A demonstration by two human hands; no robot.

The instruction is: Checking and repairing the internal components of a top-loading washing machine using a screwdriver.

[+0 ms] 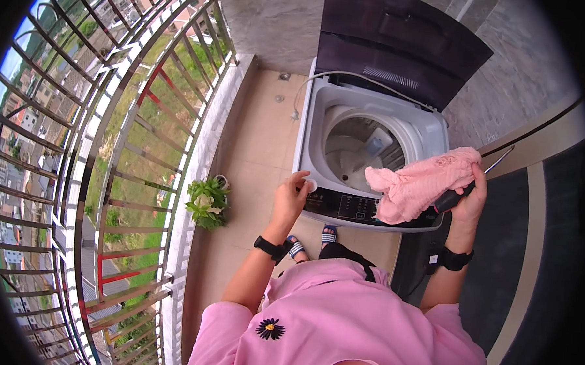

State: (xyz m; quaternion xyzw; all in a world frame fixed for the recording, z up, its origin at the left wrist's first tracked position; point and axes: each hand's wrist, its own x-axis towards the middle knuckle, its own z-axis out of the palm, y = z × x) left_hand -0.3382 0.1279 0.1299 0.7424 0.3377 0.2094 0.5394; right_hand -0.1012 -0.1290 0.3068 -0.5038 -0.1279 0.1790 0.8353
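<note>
A pink cloth (pixel 429 182) with a fluffy, towel-like texture hangs from my right hand (pixel 472 200), over the front right of the washing machine. The same hand grips a screwdriver-like tool (pixel 447 201) with a black and red handle; its thin metal shaft (pixel 500 159) points away to the right. My left hand (pixel 292 199) is at the machine's front left corner, its fingertips pinched on a small white round piece (pixel 312 185). The top-loading washing machine (pixel 308 144) has its dark lid (pixel 396 40) raised, showing the metal drum (pixel 349 152).
A grey power cord with a plug (pixel 295 116) hangs over the machine's left side. A potted plant (pixel 207 203) stands by the low ledge, beside the balcony railing (pixel 116 175). A marbled wall (pixel 267 25) rises behind; a dark panel (pixel 497 276) is at right.
</note>
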